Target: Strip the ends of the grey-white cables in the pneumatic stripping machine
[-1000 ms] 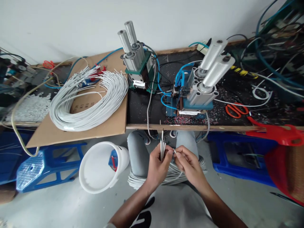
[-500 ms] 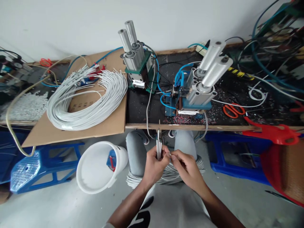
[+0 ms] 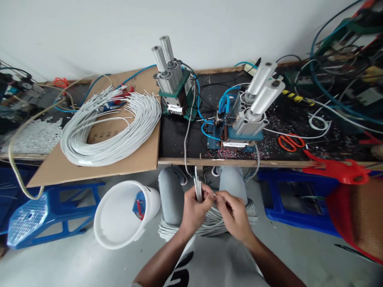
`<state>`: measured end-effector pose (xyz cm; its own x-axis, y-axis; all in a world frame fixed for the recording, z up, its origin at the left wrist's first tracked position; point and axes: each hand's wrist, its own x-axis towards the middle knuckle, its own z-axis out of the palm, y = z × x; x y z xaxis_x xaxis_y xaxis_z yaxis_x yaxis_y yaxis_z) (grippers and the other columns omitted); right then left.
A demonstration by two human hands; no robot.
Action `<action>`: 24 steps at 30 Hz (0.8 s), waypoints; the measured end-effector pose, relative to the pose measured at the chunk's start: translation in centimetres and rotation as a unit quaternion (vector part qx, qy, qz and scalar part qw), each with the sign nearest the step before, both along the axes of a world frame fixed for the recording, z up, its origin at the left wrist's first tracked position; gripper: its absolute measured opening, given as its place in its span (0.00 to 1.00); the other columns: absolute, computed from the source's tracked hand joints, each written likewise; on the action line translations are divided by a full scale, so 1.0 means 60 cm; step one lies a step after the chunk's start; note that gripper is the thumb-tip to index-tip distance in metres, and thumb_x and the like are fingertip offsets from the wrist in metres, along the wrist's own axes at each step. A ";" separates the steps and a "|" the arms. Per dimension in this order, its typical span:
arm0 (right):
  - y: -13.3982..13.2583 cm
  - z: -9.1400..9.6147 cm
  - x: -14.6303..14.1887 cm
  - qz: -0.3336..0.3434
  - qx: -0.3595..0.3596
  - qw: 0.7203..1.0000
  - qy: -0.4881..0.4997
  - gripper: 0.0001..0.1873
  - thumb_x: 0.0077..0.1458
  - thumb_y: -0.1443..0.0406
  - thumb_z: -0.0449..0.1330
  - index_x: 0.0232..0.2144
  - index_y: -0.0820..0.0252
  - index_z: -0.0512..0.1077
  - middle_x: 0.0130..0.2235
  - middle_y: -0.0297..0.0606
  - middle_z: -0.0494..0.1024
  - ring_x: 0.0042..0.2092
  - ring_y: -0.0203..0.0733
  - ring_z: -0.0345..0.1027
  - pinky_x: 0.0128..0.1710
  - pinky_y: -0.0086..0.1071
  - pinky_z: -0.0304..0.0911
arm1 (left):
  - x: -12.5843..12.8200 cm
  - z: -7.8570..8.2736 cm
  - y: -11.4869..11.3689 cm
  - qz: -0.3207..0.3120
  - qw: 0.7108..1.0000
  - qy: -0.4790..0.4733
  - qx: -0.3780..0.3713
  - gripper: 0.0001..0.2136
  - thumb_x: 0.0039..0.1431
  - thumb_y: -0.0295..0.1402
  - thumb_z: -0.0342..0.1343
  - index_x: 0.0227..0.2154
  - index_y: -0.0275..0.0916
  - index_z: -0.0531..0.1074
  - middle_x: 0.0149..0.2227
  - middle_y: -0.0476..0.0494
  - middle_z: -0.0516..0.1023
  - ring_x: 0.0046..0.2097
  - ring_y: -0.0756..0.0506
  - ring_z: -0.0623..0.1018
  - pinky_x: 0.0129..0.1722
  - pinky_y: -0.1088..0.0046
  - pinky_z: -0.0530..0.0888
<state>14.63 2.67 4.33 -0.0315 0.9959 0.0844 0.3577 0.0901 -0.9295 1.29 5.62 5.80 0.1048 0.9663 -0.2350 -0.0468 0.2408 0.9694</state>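
Note:
My left hand [image 3: 194, 209] is closed round a small bunch of white wire ends [image 3: 197, 186] that stand upright above my fist. My right hand [image 3: 233, 211] pinches another white wire end right beside them, its fingertips touching the left hand. Both hands hover over my lap, where a coil of white wires [image 3: 209, 221] lies across my knees. Straight ahead on the bench stands a blue pneumatic press [image 3: 242, 119] with twin silver cylinders, and a green one [image 3: 175, 85] stands behind it to the left.
A large coil of white wires [image 3: 110, 123] lies on cardboard [image 3: 89, 167] on the left of the bench. A white bucket [image 3: 119, 215] stands on the floor at my left. Orange scissors [image 3: 287, 142] lie right of the press. Blue stools and a red basket [image 3: 353, 199] flank me.
My hands have stayed together at the wire ends and shifted slightly left and nearer my body; the view has tipped a little, and the bunch leans more to the left.

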 end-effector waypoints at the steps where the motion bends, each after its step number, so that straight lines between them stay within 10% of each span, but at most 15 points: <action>1: -0.004 -0.008 -0.014 -0.035 -0.003 0.999 0.018 0.10 0.64 0.65 0.49 0.35 0.56 0.70 0.23 0.28 0.70 0.22 0.33 0.62 0.23 0.27 0.57 | 0.008 -0.004 -0.007 0.028 1.000 -0.006 -0.001 0.06 0.59 0.31 0.56 0.27 0.38 0.68 0.22 0.55 0.63 0.22 0.53 0.59 0.22 0.77 0.58; 7: -0.016 -0.021 -0.047 -0.117 -0.006 0.990 0.078 0.10 0.64 0.65 0.50 0.39 0.57 0.72 0.25 0.29 0.74 0.24 0.33 0.67 0.24 0.26 0.64 | 0.024 -0.009 -0.023 0.062 0.997 -0.043 -0.023 0.06 0.59 0.34 0.60 0.32 0.37 0.70 0.22 0.56 0.61 0.24 0.53 0.59 0.24 0.77 0.60; 24: 0.008 -0.025 0.077 0.073 0.275 0.946 -0.155 0.31 0.56 0.73 0.60 0.59 0.45 0.66 0.46 0.35 0.83 0.46 0.42 0.79 0.45 0.33 0.78 | 0.019 -0.008 0.019 -0.025 0.968 -0.200 -0.149 0.12 0.58 0.39 0.62 0.32 0.37 0.68 0.20 0.59 0.52 0.21 0.55 0.47 0.18 0.80 0.47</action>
<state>19.28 3.13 2.83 -0.2730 0.7871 0.5532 0.5529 0.5989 -0.5793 2.45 6.79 5.31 0.2903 0.8529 -0.4339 -0.3845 0.5192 0.7633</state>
